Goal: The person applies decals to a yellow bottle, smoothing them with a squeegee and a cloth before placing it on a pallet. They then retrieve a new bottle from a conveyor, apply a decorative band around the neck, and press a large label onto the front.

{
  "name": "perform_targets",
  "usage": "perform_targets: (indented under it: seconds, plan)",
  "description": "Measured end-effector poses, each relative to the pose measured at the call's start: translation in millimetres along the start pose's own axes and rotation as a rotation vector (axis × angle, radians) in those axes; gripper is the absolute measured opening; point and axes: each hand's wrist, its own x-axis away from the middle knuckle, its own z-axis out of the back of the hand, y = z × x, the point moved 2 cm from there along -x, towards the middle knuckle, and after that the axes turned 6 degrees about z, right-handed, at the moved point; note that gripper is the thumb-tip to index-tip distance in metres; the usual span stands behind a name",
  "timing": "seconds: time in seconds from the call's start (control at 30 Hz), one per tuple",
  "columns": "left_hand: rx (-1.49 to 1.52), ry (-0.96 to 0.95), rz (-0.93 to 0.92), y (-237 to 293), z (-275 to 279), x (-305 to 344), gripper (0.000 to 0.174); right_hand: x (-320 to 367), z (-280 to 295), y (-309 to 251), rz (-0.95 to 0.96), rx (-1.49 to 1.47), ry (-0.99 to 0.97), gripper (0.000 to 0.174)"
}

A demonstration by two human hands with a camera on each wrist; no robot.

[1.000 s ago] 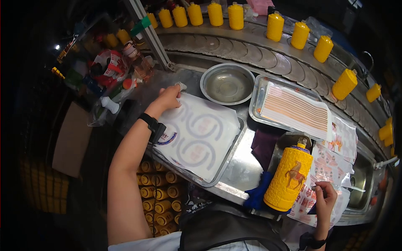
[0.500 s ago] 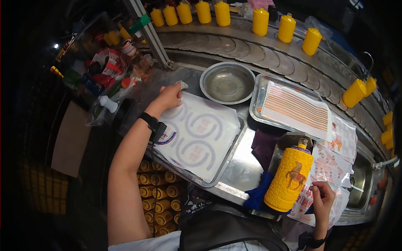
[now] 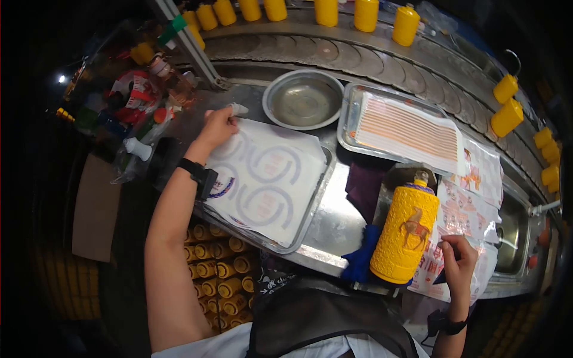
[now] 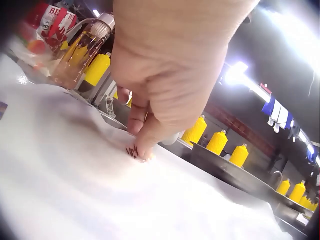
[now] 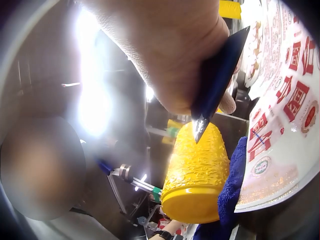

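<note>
At the far left corner of a stack of white printed decal sheets (image 3: 271, 170), my left hand (image 3: 219, 126) pinches the top sheet between thumb and fingers; a white cover (image 3: 239, 109) sits on one fingertip. In the left wrist view the thumb presses beside a small brown print. A metal tray (image 3: 319, 206) lies under the stack. My right hand (image 3: 459, 262) is curled beside a yellow embossed bottle (image 3: 397, 256) bearing a brown horse. In the right wrist view that hand holds a dark blue triangular piece (image 5: 220, 75) with a pointed corner. The bottle leans on a rest with blue cloth (image 3: 361, 256).
A metal basin (image 3: 304, 101) and a tray of striped sheets (image 3: 412, 134) stand at the back. Red-printed sheets (image 3: 468, 209) lie right of the bottle, near a sink (image 3: 513, 232). Yellow bottles (image 3: 406, 27) line a curved conveyor (image 3: 352, 59). A metal post (image 3: 191, 45) rises at left.
The head view has shifted, so the worktop appears farther left and higher. The back row of conveyor bottles has moved left. Both hands keep nearly the same places beside the sheets and the horse bottle.
</note>
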Motion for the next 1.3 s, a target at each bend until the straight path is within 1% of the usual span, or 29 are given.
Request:
perform_targets:
  seconds: [0.07, 0.13, 0.2, 0.27, 0.33, 0.37, 0.4, 0.47, 0.53, 0.57, 0.63, 0.67, 0.73, 0.77, 0.8, 0.87, 0.9, 0.97, 1.07, 1.27, 1.3]
  plan:
    - [-0.139, 0.186, -0.123, 22, 5, 10, 0.039, 1, 1, -4, 0.01, 0.012, 0.005, 0.009]
    - [-0.161, 0.278, -0.2, 46, 5, 25, 0.041, 3, 0, -10, 0.016, 0.005, 0.021, 0.01]
    - [0.094, 0.201, -0.185, 108, 3, 54, 0.041, 5, -4, -12, -0.002, -0.061, 0.074, 0.009]
    - [0.16, 0.099, -0.212, 172, -4, 94, 0.044, 4, -4, -17, -0.069, -0.137, 0.105, 0.008]
    - [0.497, -0.048, -0.166, 230, -18, 138, 0.038, 2, -4, -28, -0.017, -0.195, 0.075, 0.008]
    - [0.634, -0.129, -0.145, 257, -21, 159, 0.036, 4, -6, -36, -0.058, -0.262, 0.044, 0.009]
    - [0.766, -0.207, -0.119, 283, -24, 178, 0.035, 3, -4, -54, -0.054, -0.264, -0.012, 0.013]
    - [1.042, -0.299, -0.076, 326, -31, 205, 0.04, 7, -3, -72, -0.009, -0.252, -0.136, 0.022]
    - [1.182, -0.372, -0.049, 349, -45, 221, 0.043, 5, -6, -93, 0.059, -0.355, -0.2, 0.024]
    - [1.194, -0.365, -0.08, 356, -52, 224, 0.044, 6, -6, -96, 0.051, -0.356, -0.225, 0.023]
    - [1.256, -0.37, -0.021, 359, -66, 229, 0.045, 9, -7, -99, 0.036, -0.359, -0.27, 0.02]
    - [1.285, -0.371, 0.005, 359, -70, 230, 0.045, 11, -10, -94, -0.039, -0.435, -0.279, 0.019]
    - [1.236, -0.361, -0.004, 357, -73, 232, 0.044, 14, -19, -79, -0.197, -0.593, -0.296, 0.016]
    - [1.195, -0.351, -0.016, 355, -75, 233, 0.044, 14, -20, -78, -0.186, -0.575, -0.278, 0.012]
    - [1.153, -0.34, -0.028, 353, -76, 235, 0.043, 13, -20, -77, -0.15, -0.543, -0.282, 0.012]
    - [1.143, -0.36, 0.012, 352, -77, 240, 0.043, 10, -20, -75, -0.076, -0.479, -0.284, 0.012]
    - [1.139, -0.371, 0.029, 352, -77, 242, 0.043, 9, -19, -80, -0.042, -0.43, -0.243, 0.011]
    - [1.142, -0.356, 0.002, 355, -77, 245, 0.043, 5, -14, -93, 0.022, -0.329, -0.166, 0.01]
    - [1.143, -0.34, -0.009, 355, -77, 246, 0.043, 8, -16, -86, -0.009, -0.345, -0.286, 0.009]
    - [1.098, -0.295, -0.014, 351, -84, 247, 0.044, 4, -13, -86, 0.042, -0.242, -0.272, 0.009]
    - [1.084, -0.285, -0.022, 351, -85, 247, 0.044, 1, -13, -87, 0.111, -0.192, -0.261, 0.01]
